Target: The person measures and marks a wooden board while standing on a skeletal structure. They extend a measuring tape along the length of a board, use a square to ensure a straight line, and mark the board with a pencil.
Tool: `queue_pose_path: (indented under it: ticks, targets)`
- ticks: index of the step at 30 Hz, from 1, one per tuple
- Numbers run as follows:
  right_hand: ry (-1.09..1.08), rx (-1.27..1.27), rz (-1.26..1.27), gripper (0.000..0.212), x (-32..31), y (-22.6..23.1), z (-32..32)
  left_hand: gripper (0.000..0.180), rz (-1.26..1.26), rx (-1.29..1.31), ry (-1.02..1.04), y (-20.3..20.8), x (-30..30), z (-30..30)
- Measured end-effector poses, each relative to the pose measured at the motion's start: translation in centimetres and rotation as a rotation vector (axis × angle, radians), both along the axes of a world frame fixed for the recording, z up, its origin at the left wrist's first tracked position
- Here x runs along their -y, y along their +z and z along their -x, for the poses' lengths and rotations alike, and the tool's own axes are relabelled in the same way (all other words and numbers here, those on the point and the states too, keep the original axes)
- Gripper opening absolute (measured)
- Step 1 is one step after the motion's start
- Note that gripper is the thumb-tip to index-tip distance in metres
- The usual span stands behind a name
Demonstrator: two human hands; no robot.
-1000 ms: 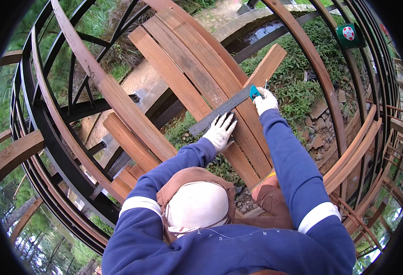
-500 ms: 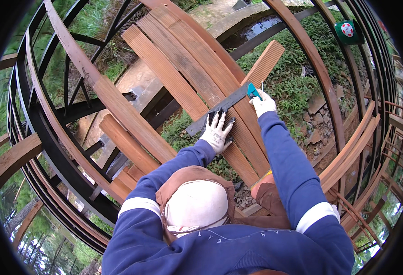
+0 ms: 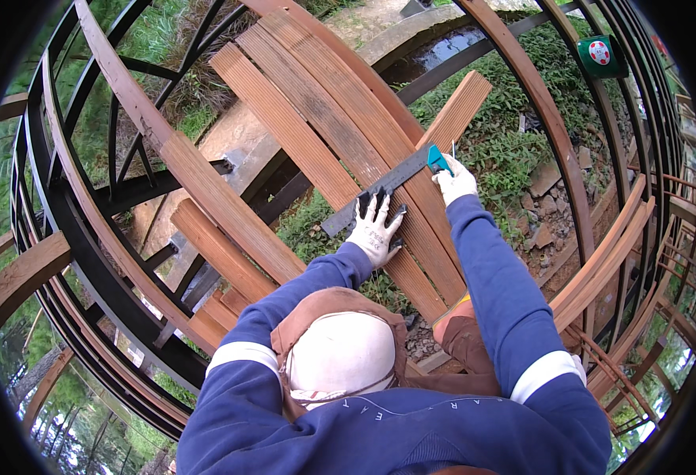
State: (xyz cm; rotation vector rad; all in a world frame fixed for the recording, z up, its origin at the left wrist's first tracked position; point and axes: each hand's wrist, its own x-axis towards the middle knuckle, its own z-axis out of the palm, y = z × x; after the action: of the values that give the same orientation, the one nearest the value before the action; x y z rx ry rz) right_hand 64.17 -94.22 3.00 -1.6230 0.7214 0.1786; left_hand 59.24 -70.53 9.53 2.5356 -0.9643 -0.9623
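Note:
A try square with a broad grey metal blade (image 3: 408, 168) and a teal handle (image 3: 437, 160) lies slantwise across several brown wooden deck boards (image 3: 328, 107). My left hand (image 3: 375, 237), in a white glove with dark fingertips, is spread with its fingers on the near edge of the blade and the palm over the boards. At the other end my right hand (image 3: 456, 184), gloved too, is closed at the teal handle. A thin pointed thing (image 3: 453, 148) sticks up beside its fingers; I cannot make out its kind.
Black metal framing (image 3: 138, 198) carries long curved timbers (image 3: 205, 190) on the left, with gaps down to the ground. A short grooved board (image 3: 459, 107) juts out past the handle. Plants and broken stones (image 3: 550, 206) lie below on the right. A green holder (image 3: 601, 55) hangs upper right.

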Motion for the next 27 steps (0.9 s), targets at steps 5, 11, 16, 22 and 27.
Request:
queue_pose_path:
  ticks: [5, 11, 16, 22, 27]
  targets:
    - [0.024, 0.047, -0.029, 0.043, 0.2, 0.2, -0.2, 0.071, 0.020, 0.016, 0.029, -0.3, -0.1, 0.2]
    - [0.084, 0.028, 0.016, 0.043, 0.6, -0.3, -0.1, 0.071, 0.027, 0.018, 0.033, -0.5, -0.1, 0.3]
    - [0.098, 0.035, 0.040, 0.044, 0.9, -0.5, 0.1, 0.071, 0.014, 0.005, 0.013, 0.0, 0.0, 0.0]
    - [0.213, -0.002, -0.007, 0.045, 1.8, 0.9, -0.1, 0.071, 0.022, 0.036, 0.010, 0.0, -0.2, 0.0]
    - [0.207, -0.094, -0.059, 0.045, 3.3, 0.4, 0.4, 0.070, 0.009, 0.025, -0.010, 0.2, 0.0, -0.1]
